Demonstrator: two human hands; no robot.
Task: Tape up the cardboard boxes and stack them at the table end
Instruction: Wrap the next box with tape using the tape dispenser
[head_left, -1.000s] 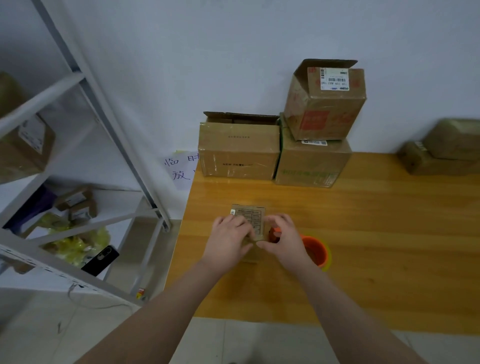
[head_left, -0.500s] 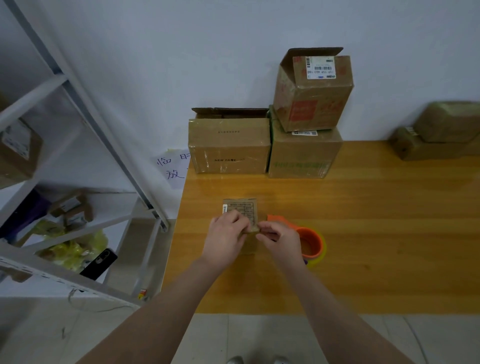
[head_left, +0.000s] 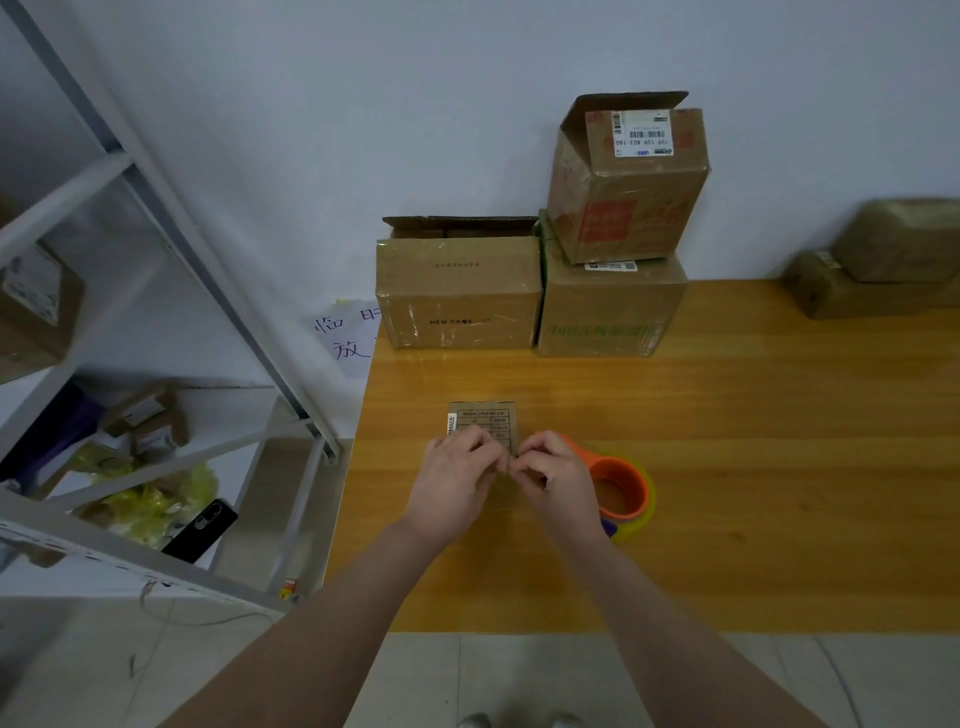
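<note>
- The small cardboard box (head_left: 483, 427) lay flat near the bench's (head_left: 753, 467) left edge.
- The left hand (head_left: 451, 486) and right hand (head_left: 558, 483), fingers curled, both pinched its near edge.
- An orange tape roll (head_left: 626, 493) sat just beside the right hand.

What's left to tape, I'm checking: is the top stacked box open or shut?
Open: the top box has its lid flap standing up, not folded down.
</note>
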